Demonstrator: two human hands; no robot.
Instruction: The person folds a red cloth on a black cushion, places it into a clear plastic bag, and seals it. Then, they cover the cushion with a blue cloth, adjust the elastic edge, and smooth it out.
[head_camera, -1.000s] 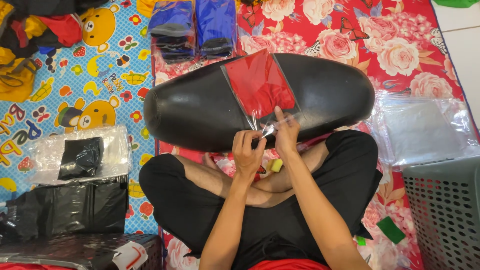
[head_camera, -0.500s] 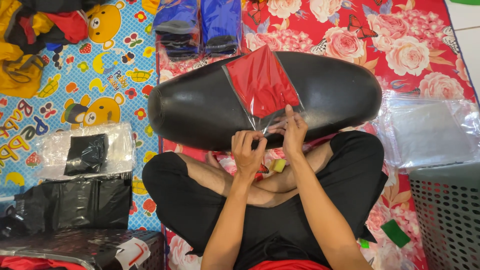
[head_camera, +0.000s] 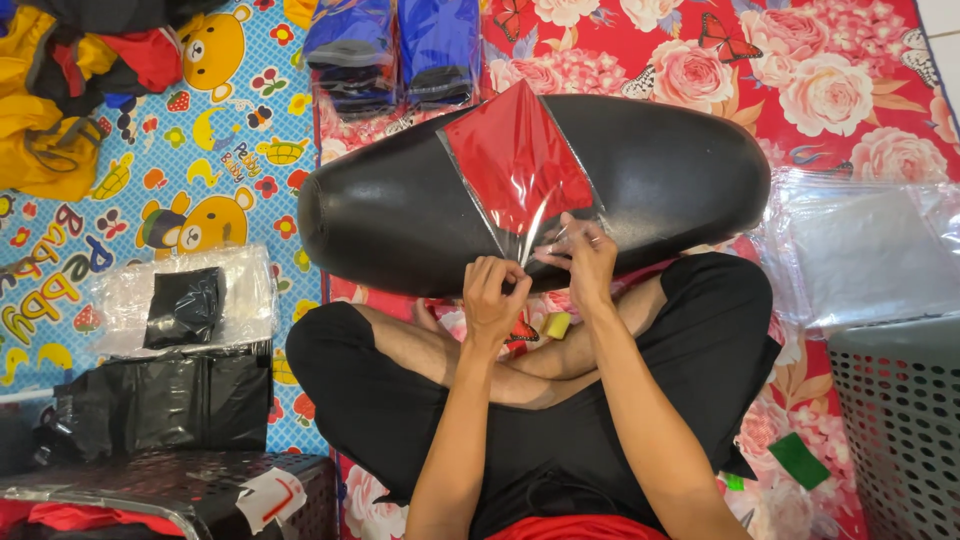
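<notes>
Both hands pinch the near, open end of a clear plastic sleeve: the left hand (head_camera: 492, 300) closed on its lower edge, the right hand (head_camera: 585, 255) just beside it. The sleeve's red folded garment (head_camera: 515, 165) runs away from them across the black motorcycle seat (head_camera: 400, 215), tilted up-left.

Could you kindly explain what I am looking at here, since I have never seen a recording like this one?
This single view comes from a camera worn on a person's head, looking down at their crossed legs and bare hands. A long black padded cushion lies before them on a red flowered mat. On it rests a clear plastic bag with a red folded cloth inside. The left hand and right hand both pinch the bag's near edge. Stacks of clear bags lie to the right, above a grey mesh basket.
</notes>
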